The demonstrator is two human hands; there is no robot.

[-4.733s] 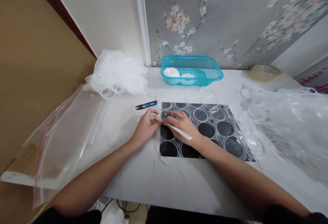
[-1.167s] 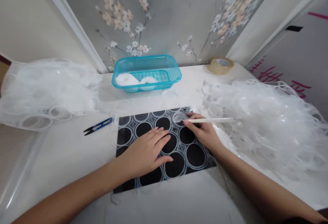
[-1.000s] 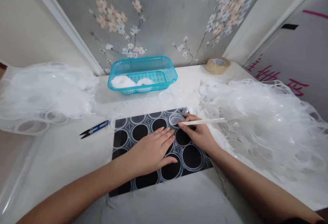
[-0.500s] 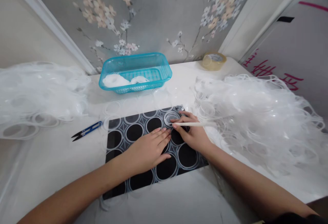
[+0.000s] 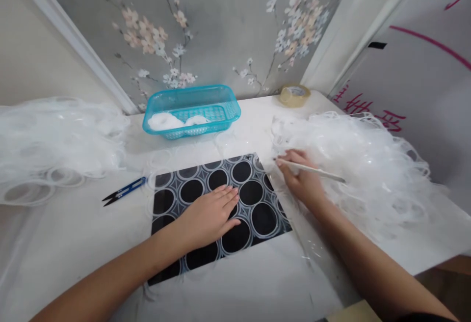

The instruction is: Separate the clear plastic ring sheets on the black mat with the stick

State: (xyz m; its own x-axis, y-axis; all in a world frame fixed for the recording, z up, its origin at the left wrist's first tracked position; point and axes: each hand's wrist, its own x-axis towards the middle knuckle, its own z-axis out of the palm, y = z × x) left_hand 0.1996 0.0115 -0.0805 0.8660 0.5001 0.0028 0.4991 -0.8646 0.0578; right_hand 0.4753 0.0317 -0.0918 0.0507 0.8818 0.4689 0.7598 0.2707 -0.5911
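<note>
Under the flat left hand (image 5: 208, 216) the black mat (image 5: 253, 192) is lying still, pinned by spread fingers, while the right hand (image 5: 303, 179) is pinching a thin white stick (image 5: 312, 170) beside the mat's edge.

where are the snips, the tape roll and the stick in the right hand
snips (image 5: 124, 191): head view, on the blue handle.
tape roll (image 5: 295, 94): head view, on its top face.
stick (image 5: 312, 169): head view, mid-shaft, beyond the right hand (image 5: 303, 179).
</note>
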